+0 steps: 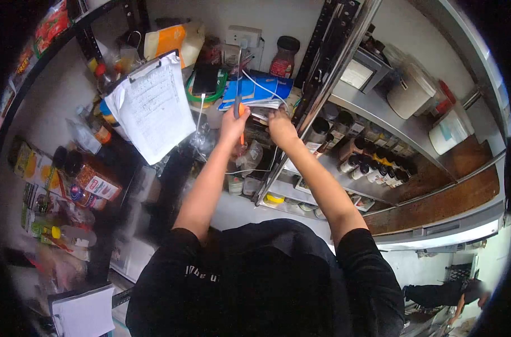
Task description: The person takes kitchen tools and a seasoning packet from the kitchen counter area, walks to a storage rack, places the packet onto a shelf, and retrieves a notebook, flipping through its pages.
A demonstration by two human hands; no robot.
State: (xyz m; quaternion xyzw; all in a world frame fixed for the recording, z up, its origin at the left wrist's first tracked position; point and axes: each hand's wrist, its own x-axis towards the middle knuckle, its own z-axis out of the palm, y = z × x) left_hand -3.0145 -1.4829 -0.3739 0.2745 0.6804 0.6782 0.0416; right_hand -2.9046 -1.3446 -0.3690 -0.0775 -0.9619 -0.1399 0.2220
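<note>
Long-bladed tool with an orange handle (238, 90), upright in the left hand (232, 123), upper centre of the frame.
The left fingers are closed around the handle, blade pointing up before a stack of blue-covered paper booklets (252, 89). The right hand (282, 129) is at the stack's lower right; its grip cannot be told. A black rectangular phone (205, 80) lies left of the booklets.

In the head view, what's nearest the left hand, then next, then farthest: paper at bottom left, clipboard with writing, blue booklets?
1. Blue booklets: just beyond the left hand.
2. Clipboard with writing: to its left.
3. Paper at bottom left: lower corner.
</note>
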